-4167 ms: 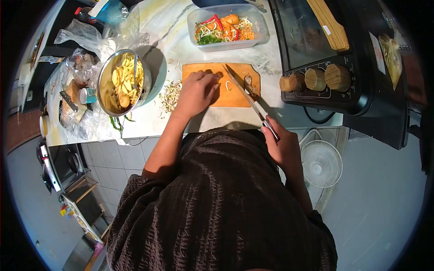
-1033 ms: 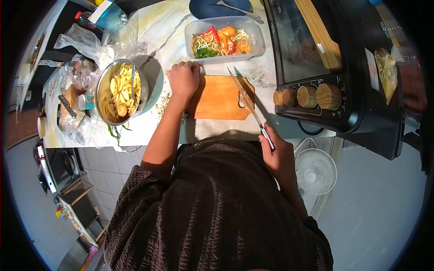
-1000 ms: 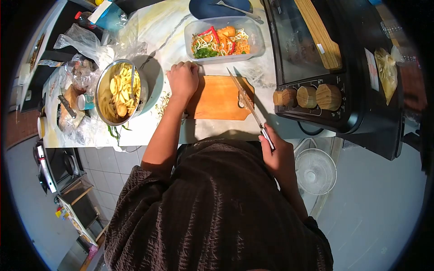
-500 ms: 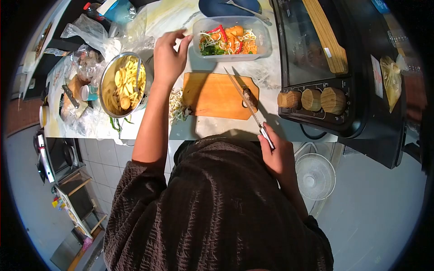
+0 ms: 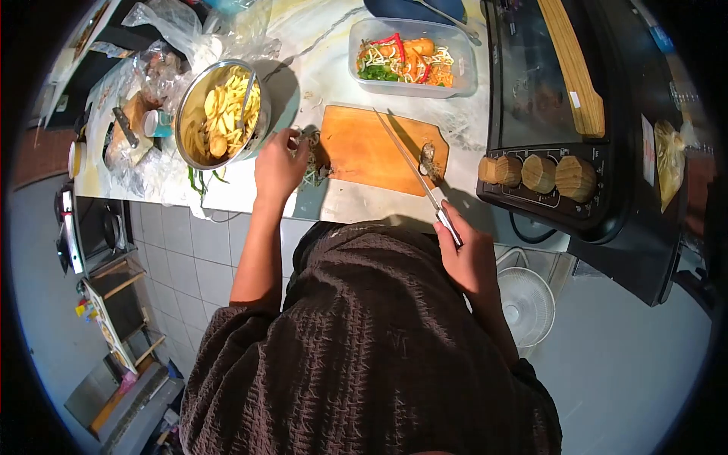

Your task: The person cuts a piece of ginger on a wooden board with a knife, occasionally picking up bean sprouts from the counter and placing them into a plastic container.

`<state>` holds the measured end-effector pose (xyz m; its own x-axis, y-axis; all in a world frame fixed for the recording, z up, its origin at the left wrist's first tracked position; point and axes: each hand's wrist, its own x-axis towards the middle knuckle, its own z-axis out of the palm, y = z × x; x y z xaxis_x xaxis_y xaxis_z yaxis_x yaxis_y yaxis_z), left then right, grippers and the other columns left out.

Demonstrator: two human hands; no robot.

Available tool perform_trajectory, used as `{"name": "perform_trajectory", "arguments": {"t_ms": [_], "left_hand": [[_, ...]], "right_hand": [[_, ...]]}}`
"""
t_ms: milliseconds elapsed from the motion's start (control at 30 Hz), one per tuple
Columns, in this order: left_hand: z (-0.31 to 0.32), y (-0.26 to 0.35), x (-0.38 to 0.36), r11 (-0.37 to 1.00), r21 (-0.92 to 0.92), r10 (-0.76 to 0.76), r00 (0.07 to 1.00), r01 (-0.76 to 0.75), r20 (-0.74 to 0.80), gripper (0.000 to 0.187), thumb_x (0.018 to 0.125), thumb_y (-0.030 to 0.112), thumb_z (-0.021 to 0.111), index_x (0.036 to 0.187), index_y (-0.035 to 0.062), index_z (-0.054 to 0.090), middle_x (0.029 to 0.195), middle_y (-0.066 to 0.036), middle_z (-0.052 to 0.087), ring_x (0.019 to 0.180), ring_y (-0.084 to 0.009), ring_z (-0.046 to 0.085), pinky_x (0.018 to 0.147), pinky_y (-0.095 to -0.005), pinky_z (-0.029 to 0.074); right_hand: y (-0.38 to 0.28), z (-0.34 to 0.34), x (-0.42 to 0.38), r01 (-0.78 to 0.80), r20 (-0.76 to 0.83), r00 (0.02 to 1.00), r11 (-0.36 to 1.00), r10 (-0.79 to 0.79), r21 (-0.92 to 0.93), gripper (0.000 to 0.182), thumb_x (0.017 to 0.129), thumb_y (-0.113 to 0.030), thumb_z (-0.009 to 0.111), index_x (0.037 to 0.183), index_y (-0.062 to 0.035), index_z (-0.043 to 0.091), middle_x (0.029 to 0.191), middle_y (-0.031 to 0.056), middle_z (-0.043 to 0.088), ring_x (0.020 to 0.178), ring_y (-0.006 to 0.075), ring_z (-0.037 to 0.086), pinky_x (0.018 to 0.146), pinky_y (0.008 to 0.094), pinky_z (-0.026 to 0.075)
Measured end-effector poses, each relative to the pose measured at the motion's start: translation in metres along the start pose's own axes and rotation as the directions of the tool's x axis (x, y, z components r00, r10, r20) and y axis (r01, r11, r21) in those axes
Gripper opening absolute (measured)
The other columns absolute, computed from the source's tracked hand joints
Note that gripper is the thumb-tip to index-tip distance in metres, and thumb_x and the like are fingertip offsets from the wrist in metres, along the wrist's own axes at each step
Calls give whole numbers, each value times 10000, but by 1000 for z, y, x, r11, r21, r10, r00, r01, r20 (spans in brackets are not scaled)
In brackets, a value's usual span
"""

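My right hand (image 5: 464,254) is closed around the handle of a long knife (image 5: 409,163). The blade slants up and left over the right part of a wooden cutting board (image 5: 364,152). A small dark piece of food (image 5: 428,158) lies on the board to the right of the blade. At the board's left edge, my left hand (image 5: 279,168) is beside a pile of bean sprouts (image 5: 312,171). Its fingers are bent, with a gap between thumb and forefinger, and nothing visible is held in them.
A clear plastic container (image 5: 413,83) of vegetables and sprouts stands behind the board. On the left is a metal bowl (image 5: 186,125) with yellow cut pieces and a utensil. A black toaster oven (image 5: 546,182) stands right. Plastic bags (image 5: 171,30) lie back left.
My left hand has come down from beside the plastic container to the bean sprouts. My right hand still holds the knife over the board. The view has shifted slightly.
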<state>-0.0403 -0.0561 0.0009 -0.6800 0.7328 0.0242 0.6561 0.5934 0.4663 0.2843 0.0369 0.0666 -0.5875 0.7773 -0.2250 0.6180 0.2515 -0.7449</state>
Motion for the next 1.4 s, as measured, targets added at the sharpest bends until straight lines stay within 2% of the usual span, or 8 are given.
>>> {"name": "perform_trajectory", "arguments": {"t_ms": [267, 500, 633, 767, 867, 933, 1067, 1400], "left_hand": [[9, -8, -20, 989, -50, -144, 990, 143, -13, 189, 886, 222, 704, 983, 61, 724, 970, -137, 675, 844, -349, 668, 756, -426, 526], [8, -7, -23, 991, -137, -24, 986, 2, -163, 142, 910, 147, 682, 992, 32, 690, 952, -159, 643, 781, -355, 642, 719, -430, 508], [-7, 3, -26, 952, -280, -159, 980, 121, -117, 116, 922, 135, 673, 956, 23, 679, 948, -174, 651, 810, -383, 640, 720, -442, 513], [-8, 2, -29, 931, -344, -175, 975, 120, -134, 106, 929, 131, 674, 964, 31, 681, 939, -166, 649, 806, -371, 646, 693, -428, 514], [-7, 12, -33, 952, -299, -106, 986, 64, -126, 95, 913, 121, 686, 980, 54, 694, 930, -147, 655, 823, -350, 658, 687, -414, 523], [2, 19, -36, 910, -399, 84, 993, -111, -85, 108, 894, 117, 696, 993, 72, 703, 911, -124, 662, 828, -331, 665, 702, -403, 531], [22, 29, -36, 942, -186, 272, 960, -279, -63, 125, 876, 138, 713, 987, 87, 737, 940, -90, 681, 836, -294, 680, 733, -390, 556], [34, 28, -30, 925, -81, 361, 925, -372, -118, 119, 803, 108, 709, 909, 107, 763, 895, -64, 679, 813, -274, 666, 724, -379, 552]], "right_hand": [[-10, -4, 12, 75, 70, 995, 997, -73, -24, 335, 930, -152, 655, 1229, -1, 649, 959, 253, 697, 899, 404, 696, 742, 416, 553], [-17, -8, 24, 178, 117, 978, 983, -173, -38, 321, 927, -136, 648, 1208, 20, 658, 947, 265, 693, 888, 406, 698, 733, 408, 553], [-17, -8, 33, 141, 159, 978, 990, -135, -24, 320, 931, -135, 648, 1207, 26, 658, 930, 281, 687, 868, 393, 712, 719, 399, 552], [-19, -7, 41, 169, 168, 972, 986, -166, -3, 333, 931, -141, 659, 1219, 25, 653, 904, 277, 689, 830, 364, 730, 701, 384, 551], [-17, -4, 44, 153, 173, 973, 988, -154, 18, 340, 930, -145, 665, 1228, 17, 652, 878, 268, 688, 799, 353, 733, 683, 372, 550], [-16, -4, 43, 146, 178, 972, 989, -150, 39, 337, 929, -144, 666, 1226, 13, 654, 871, 267, 686, 797, 350, 734, 677, 368, 549], [-12, -4, 37, 100, 210, 972, 993, -109, 56, 330, 925, -144, 669, 1220, 4, 661, 861, 271, 678, 806, 354, 734, 672, 368, 549], [-8, -4, 29, 105, 241, 966, 994, -92, -39, 345, 927, -181, 667, 1218, 4, 661, 918, 266, 689, 871, 392, 707, 720, 385, 555]]}}
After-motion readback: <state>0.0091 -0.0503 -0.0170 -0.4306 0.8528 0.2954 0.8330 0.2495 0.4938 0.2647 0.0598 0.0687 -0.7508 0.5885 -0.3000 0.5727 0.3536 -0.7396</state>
